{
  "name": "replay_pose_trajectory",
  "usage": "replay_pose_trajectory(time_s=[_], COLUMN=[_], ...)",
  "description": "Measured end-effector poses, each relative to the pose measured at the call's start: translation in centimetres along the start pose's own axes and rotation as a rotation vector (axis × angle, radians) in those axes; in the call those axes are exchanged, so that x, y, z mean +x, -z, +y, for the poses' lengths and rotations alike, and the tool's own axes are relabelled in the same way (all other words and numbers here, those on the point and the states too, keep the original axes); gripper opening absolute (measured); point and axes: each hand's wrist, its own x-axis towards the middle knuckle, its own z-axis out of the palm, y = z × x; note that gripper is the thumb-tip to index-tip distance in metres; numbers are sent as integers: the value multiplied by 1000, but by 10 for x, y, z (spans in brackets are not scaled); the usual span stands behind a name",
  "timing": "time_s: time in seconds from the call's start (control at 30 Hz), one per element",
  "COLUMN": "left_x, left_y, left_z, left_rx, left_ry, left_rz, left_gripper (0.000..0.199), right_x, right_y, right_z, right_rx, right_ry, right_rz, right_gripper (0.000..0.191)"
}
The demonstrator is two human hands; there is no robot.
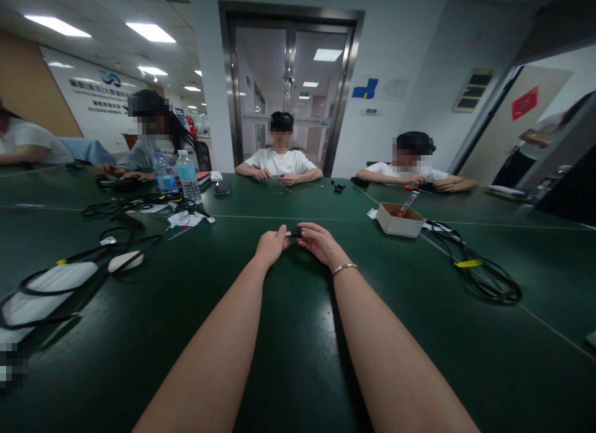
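A small, slim object with a silver part and a black part (pixel 295 233) is held level between my hands, just above the table's middle. Its exact kind is too small to make out. My left hand (pixel 270 247) pinches the silver end, thumb on top. On the black end, the fingers of my right hand (pixel 321 242) are closed, and a thin bracelet circles that wrist. Fingers cover both tips of the object. Under my forearms lies the dark green tabletop (pixel 298 334).
A cardboard box (pixel 399 223) with a red-and-clear tool stands right of my hands, near a coiled black cable (pixel 484 278). To the left are two water bottles (pixel 188 177), papers (pixel 185 219), cables and a white power strip (pixel 51 290). Several people sit around the table.
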Motion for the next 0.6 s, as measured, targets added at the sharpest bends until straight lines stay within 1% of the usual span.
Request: replay_pose_trajectory(time_s=[0.6], left_x=[-5], left_y=[4], left_z=[10], left_rx=[20], left_ry=[62], left_rz=[6], left_gripper=[63], right_x=[-2], right_y=[-4], right_z=[-4], right_rx=[-31], right_ry=[-23], right_rz=[8], right_gripper=[22])
